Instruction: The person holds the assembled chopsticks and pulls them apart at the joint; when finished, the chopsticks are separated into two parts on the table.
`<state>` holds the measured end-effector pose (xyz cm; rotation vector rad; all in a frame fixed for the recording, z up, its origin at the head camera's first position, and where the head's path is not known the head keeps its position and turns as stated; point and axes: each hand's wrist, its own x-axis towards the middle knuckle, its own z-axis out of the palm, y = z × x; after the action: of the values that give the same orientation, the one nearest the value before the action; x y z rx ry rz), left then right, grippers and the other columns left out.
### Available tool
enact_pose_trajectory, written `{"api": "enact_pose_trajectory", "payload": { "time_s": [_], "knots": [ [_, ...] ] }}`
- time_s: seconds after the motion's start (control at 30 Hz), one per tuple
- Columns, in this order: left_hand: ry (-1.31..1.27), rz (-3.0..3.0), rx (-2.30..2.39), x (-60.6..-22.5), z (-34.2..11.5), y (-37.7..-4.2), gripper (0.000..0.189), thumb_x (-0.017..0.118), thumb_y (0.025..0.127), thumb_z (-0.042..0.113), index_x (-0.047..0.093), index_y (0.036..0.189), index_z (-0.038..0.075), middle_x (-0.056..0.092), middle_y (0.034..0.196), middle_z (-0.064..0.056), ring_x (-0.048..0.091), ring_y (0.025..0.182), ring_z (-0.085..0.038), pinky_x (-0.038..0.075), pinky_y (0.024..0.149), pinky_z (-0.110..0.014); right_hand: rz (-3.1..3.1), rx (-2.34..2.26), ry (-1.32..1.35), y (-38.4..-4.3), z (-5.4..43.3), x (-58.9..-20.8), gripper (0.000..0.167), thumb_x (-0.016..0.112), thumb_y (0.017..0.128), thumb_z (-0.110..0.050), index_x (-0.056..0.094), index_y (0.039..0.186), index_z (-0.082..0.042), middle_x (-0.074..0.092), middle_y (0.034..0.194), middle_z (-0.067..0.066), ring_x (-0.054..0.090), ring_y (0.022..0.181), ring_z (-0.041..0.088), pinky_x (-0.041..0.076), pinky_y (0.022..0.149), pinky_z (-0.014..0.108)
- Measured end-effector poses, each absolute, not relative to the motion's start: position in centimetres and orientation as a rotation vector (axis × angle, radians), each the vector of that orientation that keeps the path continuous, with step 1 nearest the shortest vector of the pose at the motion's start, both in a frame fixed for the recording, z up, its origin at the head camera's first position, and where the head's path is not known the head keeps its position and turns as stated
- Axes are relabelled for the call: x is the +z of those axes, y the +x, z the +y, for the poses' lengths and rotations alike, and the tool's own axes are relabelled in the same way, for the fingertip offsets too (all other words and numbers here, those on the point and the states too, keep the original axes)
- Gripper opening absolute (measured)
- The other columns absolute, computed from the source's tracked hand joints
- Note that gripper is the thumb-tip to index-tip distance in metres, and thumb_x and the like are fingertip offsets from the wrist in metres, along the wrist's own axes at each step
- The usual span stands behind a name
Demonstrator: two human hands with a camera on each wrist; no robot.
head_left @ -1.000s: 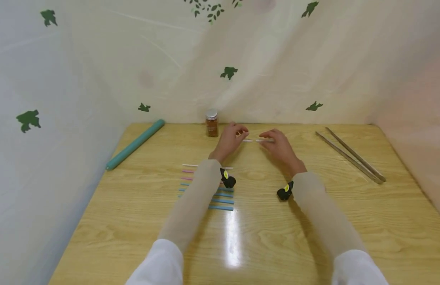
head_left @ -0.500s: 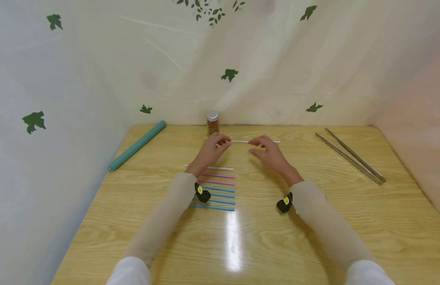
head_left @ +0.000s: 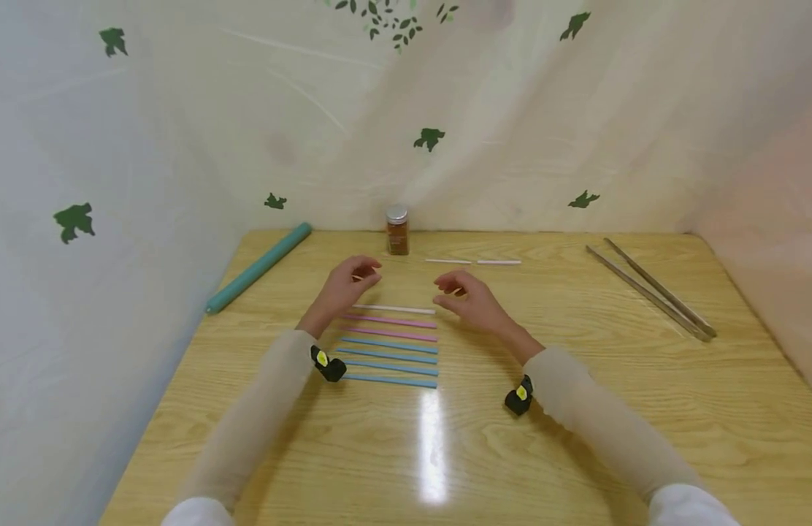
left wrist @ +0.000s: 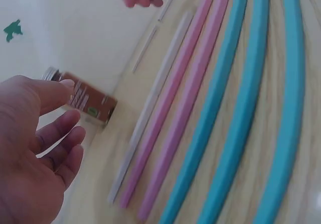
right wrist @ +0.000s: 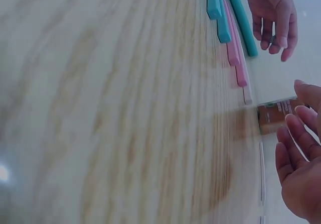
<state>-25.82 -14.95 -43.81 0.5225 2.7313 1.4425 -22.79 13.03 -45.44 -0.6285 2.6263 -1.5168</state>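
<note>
Four blue sticks (head_left: pixel 390 380) lie nearest me on the table (head_left: pixel 353 453), roughly parallel, with two pink sticks (head_left: pixel 388 321) just beyond them and one long white stick (head_left: pixel 394 310) past those. My left hand (head_left: pixel 345 285) is by the white stick's left end, my right hand (head_left: pixel 469 298) off its right end; both have fingers loosely bent, thumbs apart from them, holding nothing. Farther off, two short white sticks (head_left: pixel 499 261) lie end to end with a small gap, right of the jar (head_left: pixel 397 234). I judge this to be a pause between placements in setting sticks out in order, the short pair looking already laid. The next move, if the line needs fixing, calls for a light fingertip pinch that nudges one stick without disturbing its neighbour.
</note>
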Motion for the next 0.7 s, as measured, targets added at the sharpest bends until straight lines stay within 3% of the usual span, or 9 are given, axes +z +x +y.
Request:
{"api": "enact_pose_trajectory", "payload": {
  "time_s": [0.33, 0.7],
  "knots": [
    [0.556, 2.730, 1.284, -44.6, -18.1, -24.9, 0.024, 0.062, 0.093, 0.015, 0.064, 0.113, 0.001, 0.064, 0.107, -0.015, 0.059, 0.099, -0.026, 0.048, 0.090, -0.042, 2.593, -1.502, -0.574, -22.4, 12.2, -45.3, 0.035, 0.067, 0.091, -0.022, 0.060, 0.119, -0.003, 0.061, 0.118, 0.014, 0.056, 0.104, 0.026, 0.046, 0.091, 0.042],
    [0.617, 2.677, 1.174, -45.7, -18.6, -24.2, 0.018, 0.065, 0.091, 0.012, 0.065, 0.108, 0.005, 0.062, 0.105, -0.010, 0.057, 0.098, -0.023, 0.046, 0.090, -0.040, 2.553, -1.363, -0.563, -22.4, 11.4, -45.8, 0.037, 0.066, 0.091, -0.025, 0.058, 0.121, -0.005, 0.060, 0.118, 0.009, 0.055, 0.105, 0.023, 0.046, 0.093, 0.040]
  ]
}}
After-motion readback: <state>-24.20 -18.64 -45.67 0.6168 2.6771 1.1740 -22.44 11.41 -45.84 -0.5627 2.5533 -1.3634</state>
